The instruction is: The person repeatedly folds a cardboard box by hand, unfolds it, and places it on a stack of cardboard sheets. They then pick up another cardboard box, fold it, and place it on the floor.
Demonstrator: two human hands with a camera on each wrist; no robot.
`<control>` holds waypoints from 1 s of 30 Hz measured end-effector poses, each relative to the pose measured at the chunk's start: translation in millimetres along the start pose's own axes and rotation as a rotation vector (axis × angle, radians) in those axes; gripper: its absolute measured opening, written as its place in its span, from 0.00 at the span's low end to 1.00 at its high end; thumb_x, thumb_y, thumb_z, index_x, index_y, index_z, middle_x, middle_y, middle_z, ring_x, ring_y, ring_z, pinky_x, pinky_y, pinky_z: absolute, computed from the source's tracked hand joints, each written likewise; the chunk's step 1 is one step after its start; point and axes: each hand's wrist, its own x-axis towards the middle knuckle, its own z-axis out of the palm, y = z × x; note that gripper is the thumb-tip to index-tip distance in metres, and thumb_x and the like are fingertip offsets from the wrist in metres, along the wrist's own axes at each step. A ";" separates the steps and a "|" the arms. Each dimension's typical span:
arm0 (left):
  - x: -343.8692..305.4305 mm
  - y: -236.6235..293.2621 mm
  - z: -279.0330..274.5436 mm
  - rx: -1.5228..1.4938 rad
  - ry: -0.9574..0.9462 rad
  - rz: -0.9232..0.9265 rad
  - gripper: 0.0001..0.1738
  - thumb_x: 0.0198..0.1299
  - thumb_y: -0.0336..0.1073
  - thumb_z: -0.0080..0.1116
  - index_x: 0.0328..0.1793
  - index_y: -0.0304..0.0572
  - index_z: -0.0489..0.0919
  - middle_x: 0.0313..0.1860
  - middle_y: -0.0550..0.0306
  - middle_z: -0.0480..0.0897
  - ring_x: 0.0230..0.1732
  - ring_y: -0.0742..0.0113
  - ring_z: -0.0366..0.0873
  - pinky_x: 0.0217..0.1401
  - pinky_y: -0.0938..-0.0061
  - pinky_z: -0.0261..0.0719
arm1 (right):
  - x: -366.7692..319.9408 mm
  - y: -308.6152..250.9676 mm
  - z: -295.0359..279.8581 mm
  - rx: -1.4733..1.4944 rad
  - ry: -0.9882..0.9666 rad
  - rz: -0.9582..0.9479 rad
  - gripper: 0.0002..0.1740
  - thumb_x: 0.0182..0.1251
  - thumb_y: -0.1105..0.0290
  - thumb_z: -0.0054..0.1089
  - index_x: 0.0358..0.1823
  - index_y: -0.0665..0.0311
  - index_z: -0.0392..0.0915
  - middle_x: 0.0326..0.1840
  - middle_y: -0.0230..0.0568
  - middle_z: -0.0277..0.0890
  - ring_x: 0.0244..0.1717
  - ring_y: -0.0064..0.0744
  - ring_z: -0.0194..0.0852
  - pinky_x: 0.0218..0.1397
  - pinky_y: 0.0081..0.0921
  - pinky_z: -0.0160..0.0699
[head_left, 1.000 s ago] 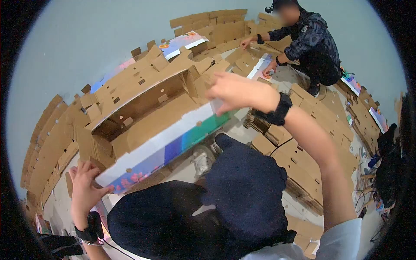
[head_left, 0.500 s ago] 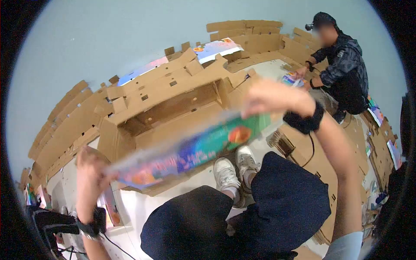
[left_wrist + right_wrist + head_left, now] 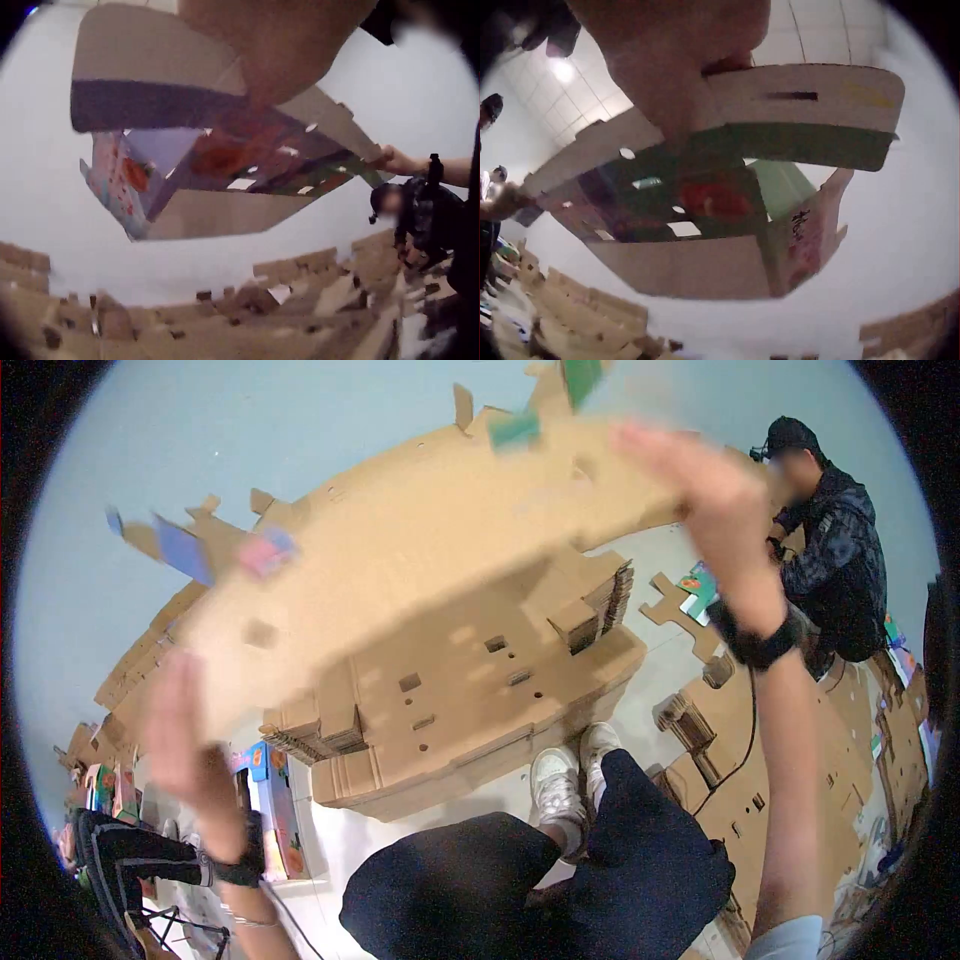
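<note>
A large cardboard piece (image 3: 400,530), blurred, is held up and spans both hands in the head view; it has folded flaps and a printed underside (image 3: 225,154). The left hand (image 3: 185,725) grips its left end, also seen from close by in the left wrist view, where the hand (image 3: 292,45) covers part of the edge. At the other end the right hand (image 3: 720,510) holds the edge; in the right wrist view this hand (image 3: 682,67) hides some of the green printed side. Below lies a stack of flat cardboard (image 3: 460,700) with small cut-outs.
A person in dark clothes (image 3: 835,560) crouches at the right. More flat cardboard (image 3: 800,760) lies on the floor at the right. Printed boxes (image 3: 280,820) stand at the left, near a folding stool (image 3: 175,930). White shoes (image 3: 560,790) are close to the stack.
Both hands have raised the cardboard piece up and away from the body and tipped it, so its plain brown face shows. The stack of cardboard beneath has come into view.
</note>
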 end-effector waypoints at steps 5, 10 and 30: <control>-162.8 83.4 60.1 -0.305 -0.872 -0.065 0.29 0.51 0.30 0.58 0.64 0.46 0.76 0.56 0.51 0.80 0.58 0.51 0.75 0.63 0.55 0.69 | -186.5 -89.8 61.6 0.296 -1.156 0.077 0.20 0.56 0.74 0.54 0.52 0.58 0.78 0.42 0.44 0.80 0.43 0.43 0.82 0.40 0.37 0.83; -176.5 105.5 57.8 -0.398 -0.954 -0.021 0.45 0.44 0.58 0.70 0.67 0.42 0.70 0.60 0.46 0.75 0.63 0.49 0.69 0.66 0.54 0.64 | -214.9 -109.7 58.5 0.541 -1.340 0.083 0.52 0.50 0.61 0.67 0.77 0.53 0.48 0.76 0.54 0.51 0.70 0.54 0.61 0.67 0.46 0.66; -215.1 52.5 89.4 -0.525 -1.097 -0.236 0.63 0.23 0.60 0.80 0.69 0.41 0.64 0.62 0.44 0.69 0.67 0.47 0.63 0.68 0.48 0.57 | -64.4 -256.9 58.4 1.519 -0.929 -0.051 0.18 0.69 0.57 0.50 0.41 0.65 0.81 0.41 0.51 0.80 0.46 0.48 0.79 0.49 0.41 0.76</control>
